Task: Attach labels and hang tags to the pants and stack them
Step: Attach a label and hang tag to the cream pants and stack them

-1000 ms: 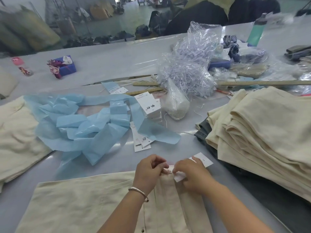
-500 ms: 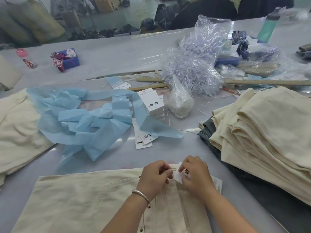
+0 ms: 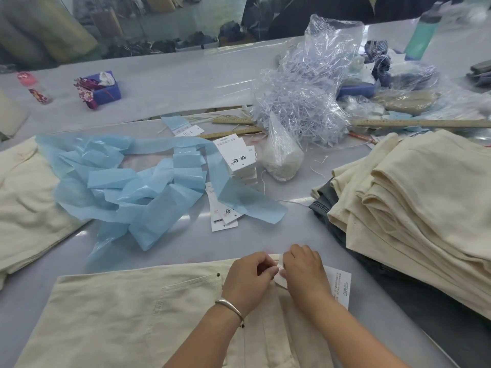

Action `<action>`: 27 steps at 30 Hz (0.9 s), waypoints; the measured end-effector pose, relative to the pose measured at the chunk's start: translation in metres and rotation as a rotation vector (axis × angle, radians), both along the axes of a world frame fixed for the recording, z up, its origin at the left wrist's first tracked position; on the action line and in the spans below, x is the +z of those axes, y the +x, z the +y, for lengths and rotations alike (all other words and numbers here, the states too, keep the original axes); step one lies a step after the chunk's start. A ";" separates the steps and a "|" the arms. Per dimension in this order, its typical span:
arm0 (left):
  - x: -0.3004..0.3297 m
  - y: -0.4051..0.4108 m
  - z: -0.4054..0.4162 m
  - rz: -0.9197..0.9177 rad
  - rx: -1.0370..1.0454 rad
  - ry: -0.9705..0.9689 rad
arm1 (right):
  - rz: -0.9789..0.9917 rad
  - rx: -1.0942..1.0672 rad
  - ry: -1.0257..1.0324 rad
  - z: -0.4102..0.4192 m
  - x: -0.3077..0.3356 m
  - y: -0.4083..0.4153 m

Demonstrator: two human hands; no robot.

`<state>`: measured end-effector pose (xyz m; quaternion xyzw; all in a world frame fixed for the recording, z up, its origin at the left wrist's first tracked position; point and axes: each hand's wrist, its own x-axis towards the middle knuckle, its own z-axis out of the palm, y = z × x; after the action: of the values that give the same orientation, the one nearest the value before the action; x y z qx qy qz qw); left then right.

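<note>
One garment in work: cream pants lie flat on the bench at the near edge, waistband toward the far side, just under both hands.
Hang tag: a white printed hang tag sits at the waistband, partly covered by the right hand; only its right portion shows.
Handling, pants: judged soft, limp and fairly heavy for cloth; they will fold and drag rather than slide stiffly. Best taken at the waistband or side seams with both hands when moved to a stack.
Handling, tag: judged light and stiff, easily creased; hold by the edges or by its string.
Left hand: fingers curled tight, pinching something small at the waistband centre; whether string or fabric cannot be told.
Right hand: fingers curled narrow, pinching at the same spot and resting over the tag; the two hands touch.
Step in hand: judged to be fastening the tag at the waistband; the pants are not yet stacked.
Stack: folded cream pants pile stands to the right, well apart from the hands.
Supplies: loose tag stack and blue backing strips lie beyond the pants; a clear bag of plastic fasteners lies farther back.
Left edge: another cream garment lies spread out.
</note>
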<state>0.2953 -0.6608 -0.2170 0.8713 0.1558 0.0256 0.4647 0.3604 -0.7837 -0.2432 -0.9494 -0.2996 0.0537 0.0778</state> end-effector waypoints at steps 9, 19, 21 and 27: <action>-0.011 0.006 0.000 -0.001 0.057 -0.056 | 0.048 0.132 0.242 -0.003 -0.001 0.000; -0.035 0.013 0.006 -0.004 0.106 -0.171 | 0.726 -0.249 0.888 -0.016 -0.002 0.013; -0.035 0.011 0.005 0.006 0.108 -0.170 | 0.792 -0.266 0.915 -0.017 -0.002 0.014; -0.034 0.010 0.007 -0.003 0.082 -0.151 | 0.886 -0.243 0.964 -0.017 -0.001 0.015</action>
<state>0.3052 -0.6540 -0.2511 0.8267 0.1920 0.0338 0.5278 0.3752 -0.8006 -0.2440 -0.7236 -0.1204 0.2896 0.6149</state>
